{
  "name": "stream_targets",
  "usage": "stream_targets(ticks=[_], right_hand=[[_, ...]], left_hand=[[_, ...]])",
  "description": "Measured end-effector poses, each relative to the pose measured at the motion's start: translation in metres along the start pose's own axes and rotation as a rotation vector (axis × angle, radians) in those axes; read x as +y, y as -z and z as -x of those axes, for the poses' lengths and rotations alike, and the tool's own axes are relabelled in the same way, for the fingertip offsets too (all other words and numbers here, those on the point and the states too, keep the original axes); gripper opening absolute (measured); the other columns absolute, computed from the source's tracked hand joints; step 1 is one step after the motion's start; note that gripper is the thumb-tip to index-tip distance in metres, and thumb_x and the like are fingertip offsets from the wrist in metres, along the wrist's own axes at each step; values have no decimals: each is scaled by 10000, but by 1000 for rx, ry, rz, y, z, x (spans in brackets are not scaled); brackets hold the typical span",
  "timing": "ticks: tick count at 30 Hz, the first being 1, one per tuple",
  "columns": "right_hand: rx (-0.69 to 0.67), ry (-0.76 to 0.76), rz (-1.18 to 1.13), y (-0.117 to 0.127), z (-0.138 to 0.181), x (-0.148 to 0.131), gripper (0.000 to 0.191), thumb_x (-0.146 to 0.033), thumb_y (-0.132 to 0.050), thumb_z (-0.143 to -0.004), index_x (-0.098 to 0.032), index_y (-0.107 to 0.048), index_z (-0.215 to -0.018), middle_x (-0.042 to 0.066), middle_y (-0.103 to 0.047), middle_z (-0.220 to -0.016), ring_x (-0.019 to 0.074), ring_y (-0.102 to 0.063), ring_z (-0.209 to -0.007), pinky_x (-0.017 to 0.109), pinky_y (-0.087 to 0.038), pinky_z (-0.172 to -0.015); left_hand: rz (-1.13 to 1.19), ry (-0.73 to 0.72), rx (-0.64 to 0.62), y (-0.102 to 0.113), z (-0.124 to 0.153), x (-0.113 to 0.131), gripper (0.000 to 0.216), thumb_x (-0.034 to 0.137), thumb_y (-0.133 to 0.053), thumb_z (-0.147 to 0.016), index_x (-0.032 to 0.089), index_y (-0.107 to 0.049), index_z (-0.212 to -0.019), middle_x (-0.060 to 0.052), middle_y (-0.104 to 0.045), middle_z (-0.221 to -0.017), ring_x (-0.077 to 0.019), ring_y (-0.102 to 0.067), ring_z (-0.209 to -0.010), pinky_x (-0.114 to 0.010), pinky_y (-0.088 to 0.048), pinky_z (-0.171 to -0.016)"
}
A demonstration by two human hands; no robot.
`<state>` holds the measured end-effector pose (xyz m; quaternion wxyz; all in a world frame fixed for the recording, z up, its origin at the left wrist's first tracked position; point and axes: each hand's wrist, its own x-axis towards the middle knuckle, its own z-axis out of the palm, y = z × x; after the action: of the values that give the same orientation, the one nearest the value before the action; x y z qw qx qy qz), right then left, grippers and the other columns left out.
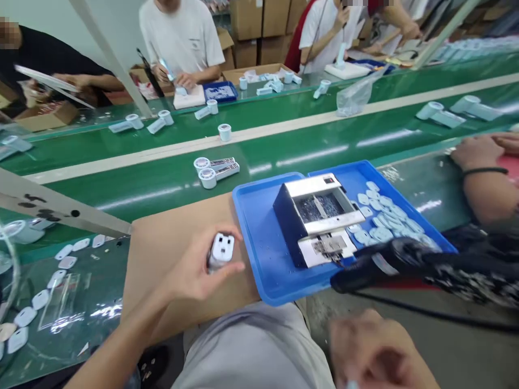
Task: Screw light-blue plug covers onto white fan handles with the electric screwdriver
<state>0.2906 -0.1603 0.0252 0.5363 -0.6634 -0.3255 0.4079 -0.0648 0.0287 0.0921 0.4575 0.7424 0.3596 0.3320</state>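
Observation:
My left hand [198, 265] is wrapped around a pale blue-white handle piece [222, 251], held upright above the cardboard. Its end face points up and shows three dark square holes. My right hand [373, 346], blurred by motion, is low at the bottom right with its fingers curled. A sliver of something pale blue shows at its lower edge, too little to name. Between and beyond the hands, a screw feeder [320, 210] stands in a blue tray [259, 265]. Several pale blue oval caps [383, 219] lie loose in the tray's right side.
A black electric screwdriver [365, 273] with a cord overlaps the tray's near right corner. Cardboard [154, 243] covers the bench. Two round-headed handle units [208, 177] lie on the green conveyor [284, 146]. White oval pieces [40, 299] line the left. Co-workers sit opposite; a neighbour's hand [478, 151] rests right.

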Motion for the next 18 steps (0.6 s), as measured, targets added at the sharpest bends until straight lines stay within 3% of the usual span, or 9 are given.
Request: stream_targets(ticks=[2, 5, 7, 10, 12, 14, 16, 18], right_hand=[[-44, -15, -31, -11, 2, -16, 758, -926, -957, -565, -448, -827, -1139, 135, -764, -1074, 429, -762, -1021, 567, -635, -643], [-190, -17, -132, -50, 4, -42, 672, -829, -992, -673, -372, -837, -1142, 125, -762, -1058, 357, -752, -948, 491, -672, -660], [-321, -7, -245, -80, 5, -56, 523, -704, -1014, -771, -332, -851, -1100, 105, -761, -1029, 278, -729, -849, 399, -665, -623], [-487, 4, -424, -110, 4, -71, 206, -423, -999, -906, -342, -884, -1057, 42, -756, -974, 149, -677, -717, 242, -627, -589], [-562, -1, -469, -116, 3, -75, 159, -325, -973, -938, -369, -907, -1077, 23, -736, -983, 115, -675, -719, 186, -614, -589], [-592, -6, -418, -115, 3, -76, 150, -340, -965, -952, -368, -924, -1094, 37, -696, -1075, 109, -691, -785, 178, -629, -629], [-586, 14, -325, -114, 4, -76, 152, -368, -982, -942, -346, -934, -1085, 42, -646, -1127, 95, -676, -849, 167, -634, -725], [-558, -2, -300, -116, 6, -76, 204, -368, -1019, -905, -310, -908, -1066, 11, -606, -1007, 78, -621, -823, 146, -591, -760]], left_hand=[[124, -47, -77, -28, 16, 2, 432, 299, -883, -966, 302, -677, -1346, -16, -702, -848, -191, -607, -621, -310, -451, -581], [161, -96, -117, -55, 32, 1, 528, 231, -865, -961, 322, -622, -1420, -25, -735, -914, -214, -670, -690, -332, -512, -643], [139, -102, -130, -65, 38, -2, 525, 273, -888, -955, 324, -632, -1411, -33, -756, -956, -222, -688, -704, -348, -536, -669], [175, -88, -163, -72, 44, -10, 682, 477, -1030, -871, 325, -637, -1407, -49, -796, -1027, -252, -737, -736, -369, -563, -689], [232, -90, -208, -75, 46, -15, 795, 596, -1061, -820, 329, -609, -1417, -50, -813, -1035, -280, -775, -775, -375, -578, -702], [239, -92, -216, -78, 48, -20, 839, 659, -1052, -804, 329, -587, -1419, -44, -819, -1032, -289, -788, -788, -378, -582, -712], [223, -93, -177, -81, 47, -23, 902, 721, -1067, -730, 319, -597, -1386, -47, -823, -1050, -296, -795, -790, -388, -589, -724], [268, -45, -101, -84, 46, -23, 970, 754, -1107, -602, 307, -633, -1320, -52, -835, -1044, -315, -813, -794, -404, -605, -738]])
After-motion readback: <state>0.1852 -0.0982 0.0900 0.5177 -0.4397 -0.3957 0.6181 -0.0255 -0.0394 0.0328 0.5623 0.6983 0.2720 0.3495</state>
